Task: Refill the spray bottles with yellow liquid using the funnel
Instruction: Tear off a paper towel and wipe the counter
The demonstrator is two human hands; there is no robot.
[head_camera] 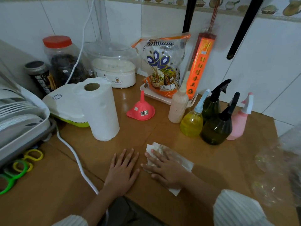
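A pink funnel [140,108] stands upside down, spout up, on the brown table [162,131]. To its right stand several spray bottles: a clear one with yellow liquid and a blue nozzle [192,122], two dark green ones with black triggers [217,128] [211,105], and a pink one [238,122]. My left hand [122,172] lies flat on the table with straight fingers. Beside it, my right hand [166,168] presses flat on a damp paper towel [179,162].
A paper towel roll [101,110] stands left of the funnel. A squeeze bottle of pale sauce [178,106], a rice bag [164,66] in a white tray and an orange incense pack [199,67] stand behind. A dish rack [19,121], white cable [76,159] and green-yellow scissors [17,167] lie left.
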